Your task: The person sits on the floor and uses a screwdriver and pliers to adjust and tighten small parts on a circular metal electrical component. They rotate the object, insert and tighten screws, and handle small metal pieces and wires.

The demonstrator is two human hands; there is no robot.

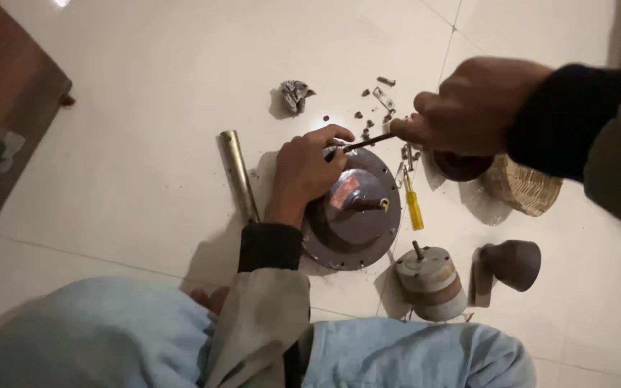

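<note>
While the left hand (305,172) lies flat on the round grey motor cover (353,215), its fingers (336,136) curl over the far rim and pinch the tip of a thin dark tool (364,144). The right hand (468,108) is a closed fist around the other end of that tool, up and to the right of the cover. The tool's tip meets the cover's far edge.

The cover sits on the white tiled floor (145,129), just in front of the person's knees. A short shaft (369,204) sticks out of its middle.

Just left of the cover lies a metal tube (238,174). Just right of it lies a screwdriver with a yellow handle (413,205). Past the cover's far edge are small screws and bits (368,118) and a crumpled grey scrap (295,95). Near the cover's right side stand a small round motor part (431,282) and a dark cup-shaped piece (515,262). Farther right is a woven basket-like thing (522,188) with a dark bowl-shaped piece (461,167) beside it.

It looks like the person is working at something on the cover's rim, maybe a screw. I cannot see the spot under the fingers. The tool needs to stay straight on that spot, with the cover held firm so it does not slide.
</note>
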